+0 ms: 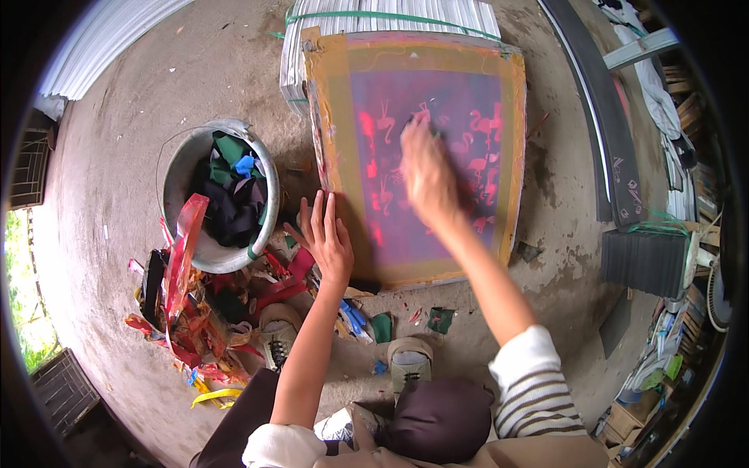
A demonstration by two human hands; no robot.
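Observation:
A silk-screen printing frame (pixel 331 58), edged with yellowish-brown tape, lies tilted in front of me. Its purple mesh (pixel 390 253) carries pink flamingo shapes, with brighter pink smears down the left side. My right hand (pixel 427 171) is closed and pressed to the upper middle of the mesh. Something dark shows at its fingertips, but motion blur and the fingers hide what it is. Beside the frame's left edge, my left hand (pixel 328 238) has its fingers spread, the tips by the wooden side. Nothing is held in it.
Under the frame's far end sits a strapped stack of white ribbed sheets (pixel 390 23). A metal bucket (pixel 218 261) of dark and green cloth scraps stands left, above a heap of torn red plastic strips (pixel 187 296). Black panels (pixel 640 261) are stacked at right.

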